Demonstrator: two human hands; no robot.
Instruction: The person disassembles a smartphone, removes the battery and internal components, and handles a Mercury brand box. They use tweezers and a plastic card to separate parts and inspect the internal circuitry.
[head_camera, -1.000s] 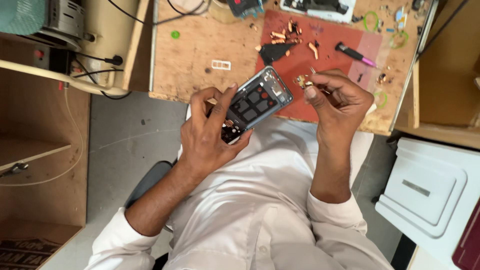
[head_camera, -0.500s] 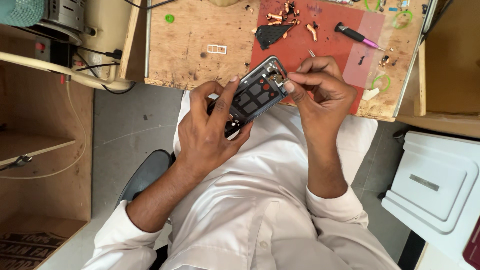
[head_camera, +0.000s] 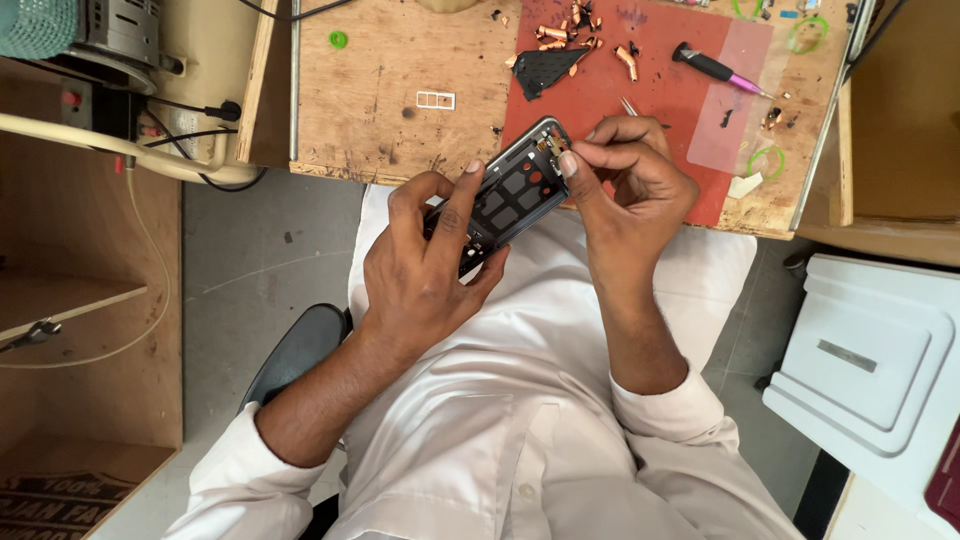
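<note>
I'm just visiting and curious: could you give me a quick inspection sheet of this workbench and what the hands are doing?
Surface: worn wooden bench with a red mat.
Job's things: an opened phone frame, held above the lap.
Clutter: copper scraps, black mesh piece, pink-tipped tool, green rings.
Hands: left hand grips the frame; right hand pinches at its top corner.
Cables: black cords at the left.
Surroundings: white case, wooden shelf, grey floor.

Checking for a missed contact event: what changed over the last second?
The right hand closed in from beside the grey open phone frame until its fingertips pinch at the top corner. The left hand still holds the frame; the red mat clutter looks unchanged.
</note>
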